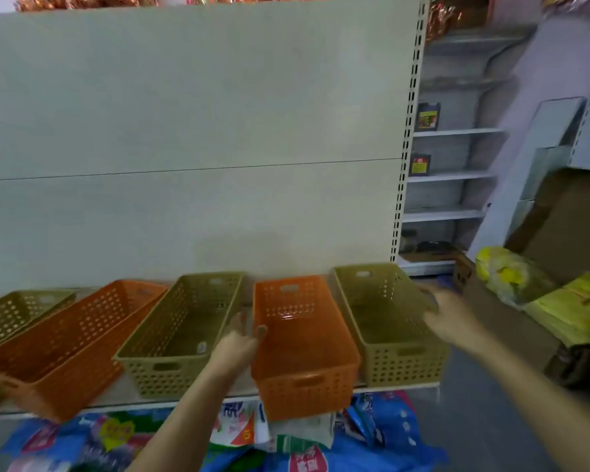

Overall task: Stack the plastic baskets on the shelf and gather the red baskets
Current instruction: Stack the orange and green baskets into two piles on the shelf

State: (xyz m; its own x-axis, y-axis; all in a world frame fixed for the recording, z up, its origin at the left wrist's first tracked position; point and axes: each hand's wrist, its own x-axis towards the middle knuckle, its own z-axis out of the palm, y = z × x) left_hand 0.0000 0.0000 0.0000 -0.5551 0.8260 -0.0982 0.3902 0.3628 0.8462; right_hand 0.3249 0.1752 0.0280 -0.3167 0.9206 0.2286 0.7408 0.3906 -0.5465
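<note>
Several perforated plastic baskets stand in a row on the shelf (pixel 123 396). From the left: an olive one (pixel 11 318), a long orange-red one (pixel 65 342), an olive one (pixel 181 332), an orange-red one (pixel 304 352) and an olive one (pixel 389 321). My left hand (pixel 239 342) grips the left rim of the middle orange-red basket, whose front end overhangs the shelf edge. My right hand (pixel 453 318) is blurred, fingers spread, at the right rim of the rightmost olive basket; whether it touches the rim I cannot tell.
A tall beige back panel (pixel 191 131) rises behind the baskets. Blue printed bags (pixel 372 434) lie below the shelf. To the right are a cardboard box (pixel 559 233), yellow packets (pixel 573 311) and a side shelving unit (pixel 453 175) with dark containers.
</note>
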